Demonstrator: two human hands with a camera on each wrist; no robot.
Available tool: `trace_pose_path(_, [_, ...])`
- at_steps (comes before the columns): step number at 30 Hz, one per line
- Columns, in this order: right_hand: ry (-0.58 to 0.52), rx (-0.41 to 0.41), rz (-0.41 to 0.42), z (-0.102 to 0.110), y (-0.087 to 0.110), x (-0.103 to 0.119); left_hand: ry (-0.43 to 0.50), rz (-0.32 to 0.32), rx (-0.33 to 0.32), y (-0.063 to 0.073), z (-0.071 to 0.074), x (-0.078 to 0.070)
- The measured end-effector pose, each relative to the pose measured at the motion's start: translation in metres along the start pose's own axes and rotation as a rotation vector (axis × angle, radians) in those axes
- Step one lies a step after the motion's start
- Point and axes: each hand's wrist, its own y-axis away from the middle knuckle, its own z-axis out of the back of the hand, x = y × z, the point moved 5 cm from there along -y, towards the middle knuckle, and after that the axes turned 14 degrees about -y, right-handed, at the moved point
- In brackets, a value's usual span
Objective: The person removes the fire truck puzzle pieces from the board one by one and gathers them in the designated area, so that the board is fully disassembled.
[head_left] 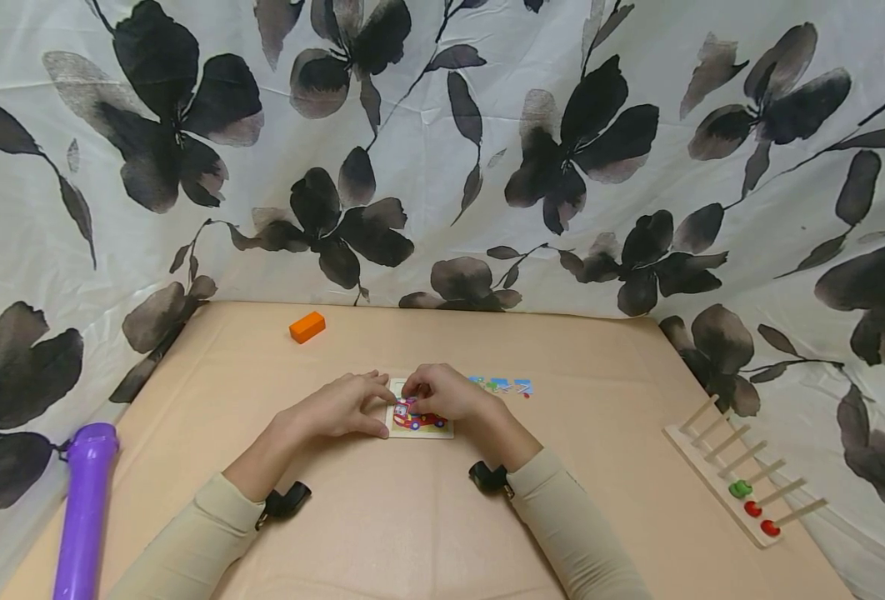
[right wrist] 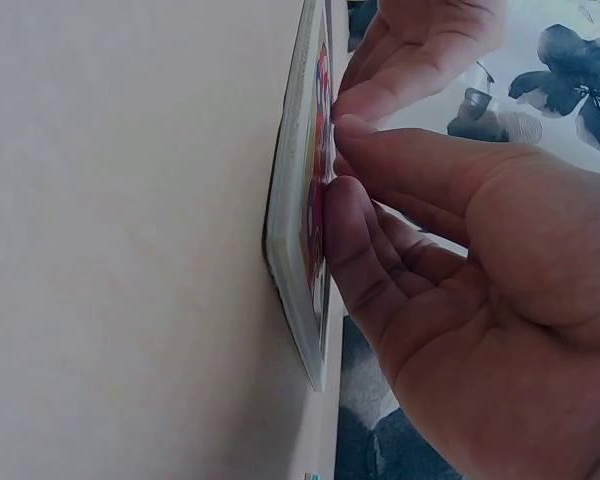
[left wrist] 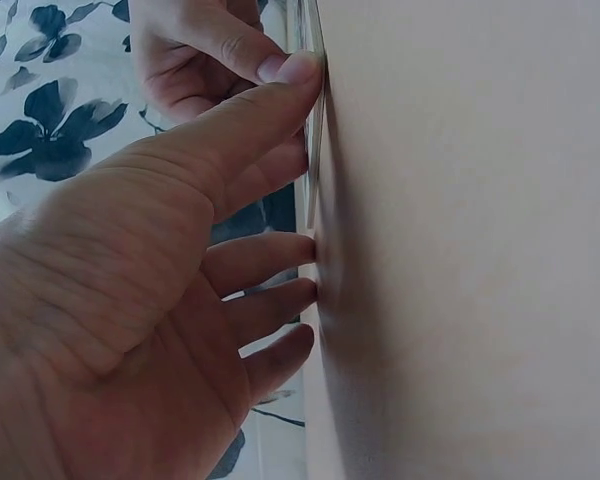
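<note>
A small puzzle board (head_left: 422, 432) with a red and purple car picture lies on the table. My left hand (head_left: 345, 406) is at its left side, thumb by the lower left edge and other fingers near the upper left corner. In the left wrist view the left thumb (left wrist: 298, 68) is stretched along the board's edge, with the other fingers spread and nearly straight. Over the upper right part is my right hand (head_left: 446, 392), fingers bent. Its thumb and index fingertips (right wrist: 348, 192) touch the picture close together; I cannot tell whether a piece is between them.
Loose blue and green puzzle pieces (head_left: 502, 385) lie right of the board. An orange block (head_left: 307, 327) sits at the back left, a purple tube (head_left: 86, 508) at the left edge. A pegged wooden rack (head_left: 712, 475) with green and red pieces stands at right.
</note>
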Motion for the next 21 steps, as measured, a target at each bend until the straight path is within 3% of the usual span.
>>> trace_pose_path(7, [0.057, 0.006, 0.011, -0.0025, -0.0018, 0.0034, -0.071, 0.019, -0.019, 0.0005, 0.0015, -0.001])
trace_pose_path(21, [0.074, 0.005, 0.0, -0.0057, -0.0037, 0.0044, -0.09, 0.01, -0.008, 0.0011, 0.0027, -0.0015])
